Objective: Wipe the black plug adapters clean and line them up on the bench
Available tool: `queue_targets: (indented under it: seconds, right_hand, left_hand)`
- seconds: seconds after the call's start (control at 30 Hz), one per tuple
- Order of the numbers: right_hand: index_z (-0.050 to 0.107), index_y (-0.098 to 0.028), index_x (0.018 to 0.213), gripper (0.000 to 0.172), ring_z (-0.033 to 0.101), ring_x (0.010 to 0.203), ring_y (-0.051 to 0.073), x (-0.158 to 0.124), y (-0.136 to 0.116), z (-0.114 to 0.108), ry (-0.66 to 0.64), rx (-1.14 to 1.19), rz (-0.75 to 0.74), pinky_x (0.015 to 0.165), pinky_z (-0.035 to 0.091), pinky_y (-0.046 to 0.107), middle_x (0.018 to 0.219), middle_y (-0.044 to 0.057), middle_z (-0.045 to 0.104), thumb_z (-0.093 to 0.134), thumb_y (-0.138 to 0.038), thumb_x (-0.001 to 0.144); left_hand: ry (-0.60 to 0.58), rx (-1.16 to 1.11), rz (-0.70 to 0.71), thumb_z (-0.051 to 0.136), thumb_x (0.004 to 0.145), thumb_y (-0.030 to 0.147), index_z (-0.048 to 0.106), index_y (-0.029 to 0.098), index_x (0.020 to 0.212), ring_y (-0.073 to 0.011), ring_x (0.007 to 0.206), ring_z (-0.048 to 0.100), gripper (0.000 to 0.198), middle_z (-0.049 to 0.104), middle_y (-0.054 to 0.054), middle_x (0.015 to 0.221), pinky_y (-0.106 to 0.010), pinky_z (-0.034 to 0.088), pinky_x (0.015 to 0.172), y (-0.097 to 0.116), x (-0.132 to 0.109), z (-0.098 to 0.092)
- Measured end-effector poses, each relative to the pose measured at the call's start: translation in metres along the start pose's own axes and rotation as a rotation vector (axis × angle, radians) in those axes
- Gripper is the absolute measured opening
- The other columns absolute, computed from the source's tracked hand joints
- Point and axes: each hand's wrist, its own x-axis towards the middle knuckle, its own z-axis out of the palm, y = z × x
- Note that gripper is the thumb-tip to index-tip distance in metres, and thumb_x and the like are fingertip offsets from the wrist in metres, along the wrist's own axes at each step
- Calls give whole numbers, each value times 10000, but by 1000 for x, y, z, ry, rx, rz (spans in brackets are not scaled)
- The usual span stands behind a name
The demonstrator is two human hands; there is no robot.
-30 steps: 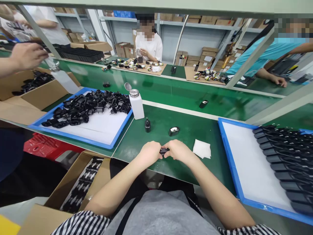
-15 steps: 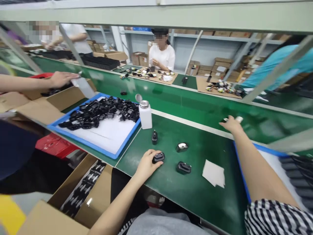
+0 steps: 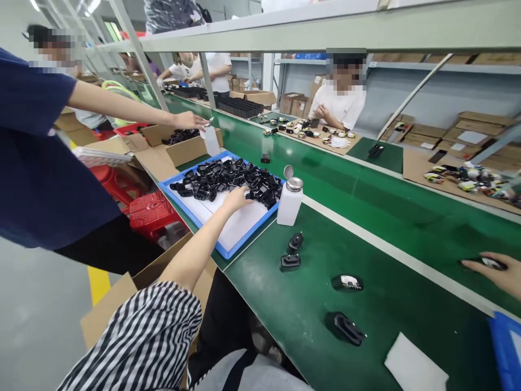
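My left hand (image 3: pixel 237 200) reaches into the blue-rimmed tray (image 3: pixel 229 253), its fingers bent around a black plug housing (image 3: pixel 249 195) at the edge of the pile; the fingertips are partly hidden. At the far right, my right hand (image 3: pixel 500 272) pinches a black plug housing with a white part (image 3: pixel 490 263) above the green surface. Two black two-pin plugs (image 3: pixel 290 262) stand close together on the table. Farther right lie a black housing showing white inside (image 3: pixel 348 282) and another black plug (image 3: pixel 345 328). A folded white cloth or paper (image 3: pixel 415 363) rests near the front.
A white bottle with a raised metal lid (image 3: pixel 290 203) stands beside the tray. To the left, a co-worker's hand (image 3: pixel 190 120) is at a second white bottle (image 3: pixel 210 141), next to an open carton (image 3: pixel 185 149). Another blue tray (image 3: pixel 502 336) sits at the right edge.
My left hand has let go of a black plug on the table and moved left into the tray. The view has turned left. My right hand now holds a black housing.
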Motion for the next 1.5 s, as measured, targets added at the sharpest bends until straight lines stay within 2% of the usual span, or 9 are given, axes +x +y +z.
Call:
queue_targets:
  seconds: [0.1,0.23,0.37,0.5,0.6,0.7,0.87,1.27,1.5]
  right_hand:
    - [573,-220,911,281,533,730,210,-18,-14,-20,-167,-109,27,584,369,348,790,167,575,535,-378,681]
    - [568,-323,891,457,537,555,212,-100,-45,-26,-324,14,-314,508,416,351,662,86,591,611,-507,475]
    - [484,-271,1025,544,567,626,248,-205,-68,16,-375,92,-601,498,453,355,802,92,593,569,-478,530]
    - [378,-166,1138,552,565,675,258,-259,-78,78,-323,-19,-538,504,442,340,878,127,555,499,-393,649]
    - [323,-99,1176,661,552,716,285,-271,-74,98,-286,-76,-405,543,439,366,886,163,533,522,-430,640]
    - [234,-129,1229,750,489,888,317,-281,-67,82,-255,-9,-398,626,434,398,1044,183,462,549,-436,621]
    - [399,-260,1122,445,521,860,199,-302,-58,44,-636,260,-600,679,444,306,1018,57,523,489,-219,689]
    - [409,-184,1077,352,530,817,196,-287,-66,32,-676,100,-710,650,437,311,1001,90,522,432,-151,727]
    - [487,-215,941,195,534,773,153,-262,-59,41,-831,313,-693,635,434,251,902,22,569,460,-260,753]
  left_hand:
    - [-15,-12,6,554,627,246,446,110,1048,-254,877,507,456,552,-108,912,-355,380,752,2,18,17]
    - [49,-87,10,580,596,287,481,129,999,-244,852,518,444,562,-114,909,-351,397,731,-1,4,12]
    - [184,-507,152,630,513,340,494,146,975,-175,834,517,520,533,-71,951,-294,417,736,3,-49,-1]
    - [-8,-801,259,634,481,399,535,129,923,-166,784,519,528,547,-51,872,-279,424,697,18,-120,3]
    - [-255,-777,225,611,497,432,575,121,828,-158,705,521,456,575,-42,768,-257,422,620,29,-168,9]
    - [-487,-590,232,600,500,451,592,135,756,-122,584,507,406,578,-16,675,-214,389,516,43,-207,12]
    - [-659,-322,450,542,489,581,580,154,586,-108,501,483,439,551,3,542,-201,316,464,67,-246,14]
    - [-592,75,485,382,639,597,562,163,540,-160,497,504,481,546,-36,517,-233,291,449,92,-242,17]
    - [-488,-56,463,486,609,536,537,161,522,-106,502,469,388,511,10,545,-209,295,462,91,-231,20]
